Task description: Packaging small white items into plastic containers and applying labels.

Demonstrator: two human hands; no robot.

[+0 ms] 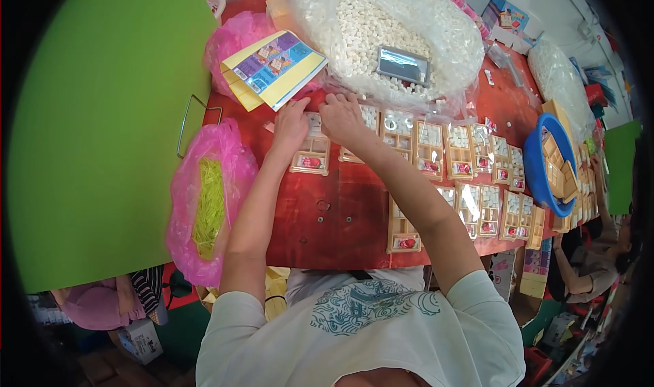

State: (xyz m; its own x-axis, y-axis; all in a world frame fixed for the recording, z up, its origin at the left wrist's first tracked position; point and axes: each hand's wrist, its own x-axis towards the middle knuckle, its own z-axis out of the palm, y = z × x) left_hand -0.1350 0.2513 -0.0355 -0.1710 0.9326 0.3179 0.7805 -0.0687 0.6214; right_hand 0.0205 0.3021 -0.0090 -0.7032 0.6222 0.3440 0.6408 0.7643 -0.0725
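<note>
While red table (327, 217) opens between tray (311, 154) and edge, I cannot tell left hand's (293, 121) or right hand's (343, 118) grip.

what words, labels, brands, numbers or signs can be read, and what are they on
None reads clearly enough to quote.
Yellow sheets with purple and blue panels: print too small.
White box, lower left: dark markings too small.
Red packet in the leftmost wooden tray: any print too small.
</note>
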